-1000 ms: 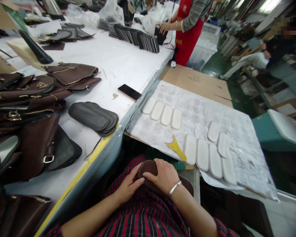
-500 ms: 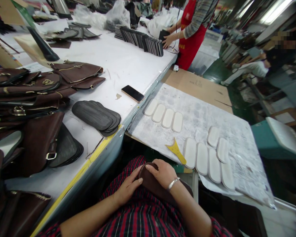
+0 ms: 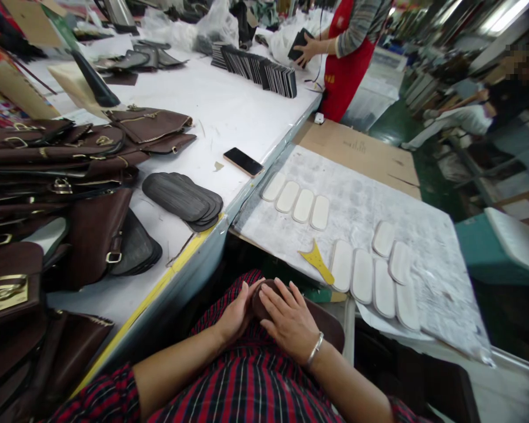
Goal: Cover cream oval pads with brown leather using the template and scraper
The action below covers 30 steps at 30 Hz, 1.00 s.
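Note:
A dark brown leather piece [image 3: 325, 324] with a rounded end lies across my lap, partly covered by my hands. My left hand [image 3: 237, 314] cups the rounded edge at its left end, its fingertips partly hidden. Flat on top of the same end rests my right hand [image 3: 287, 317], fingers stretched out and slightly spread; a silver bracelet circles that wrist. Just beyond my hands, a yellow notched spreader [image 3: 316, 261] lies at the near edge of a stained board [image 3: 348, 194]. Several white oval pieces [image 3: 362, 276] lie on this board.
The white table [image 3: 176, 106] on the left bears brown leather bags [image 3: 92, 235], dark oval pieces [image 3: 176, 197] and a phone [image 3: 243, 161]. At its far end a person in a red apron [image 3: 346, 59] handles a black piece beside a row of black pieces [image 3: 251, 67].
My right hand has flattened, its fingers now straightened over the leather piece. My left hand has turned along the edge. The person in the apron has lifted a black piece off the row.

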### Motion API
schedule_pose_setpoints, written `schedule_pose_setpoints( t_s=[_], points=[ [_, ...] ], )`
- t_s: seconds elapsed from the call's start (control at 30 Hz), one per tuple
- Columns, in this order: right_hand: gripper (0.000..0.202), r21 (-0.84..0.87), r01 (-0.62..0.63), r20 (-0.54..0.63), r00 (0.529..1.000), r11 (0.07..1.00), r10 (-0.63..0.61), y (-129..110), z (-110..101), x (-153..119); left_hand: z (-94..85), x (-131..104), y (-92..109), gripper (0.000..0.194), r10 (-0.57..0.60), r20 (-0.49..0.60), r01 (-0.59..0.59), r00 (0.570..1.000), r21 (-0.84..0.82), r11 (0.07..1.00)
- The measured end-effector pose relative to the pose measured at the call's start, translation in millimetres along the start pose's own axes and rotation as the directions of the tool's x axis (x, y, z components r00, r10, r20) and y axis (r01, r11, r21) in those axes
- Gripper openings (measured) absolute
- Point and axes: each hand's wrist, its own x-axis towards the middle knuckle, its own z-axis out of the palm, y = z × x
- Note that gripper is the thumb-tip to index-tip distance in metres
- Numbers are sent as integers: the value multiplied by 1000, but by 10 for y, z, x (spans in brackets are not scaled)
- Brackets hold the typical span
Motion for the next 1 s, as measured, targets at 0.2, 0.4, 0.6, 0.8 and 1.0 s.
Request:
schedule_pose_setpoints(
  t_s=[0.2,0.4,0.6,0.8,1.0],
  points=[
    [56,28,-36,2,999,999,36,-178,30,-89,86,-34,41,47,140,-128,-55,982,512,857],
    [79,48,-284,12,959,958,284,-225,17,-407,127,9,126,49,206,-111,-38,972,796,604],
    [80,61,-490,-43,869,869,493,-134,75,-971,158,36,73,45,254,-106,-76,961,785,615],
    [77,83,-543,-103,829,835,550,-40,88,-1245,106,63,48,43,274,-126,-73,953,785,615],
    [63,126,-619,-241,739,775,630,111,54,-1470,53,78,88,47,226,-101,-82,969,730,678]
  ],
)
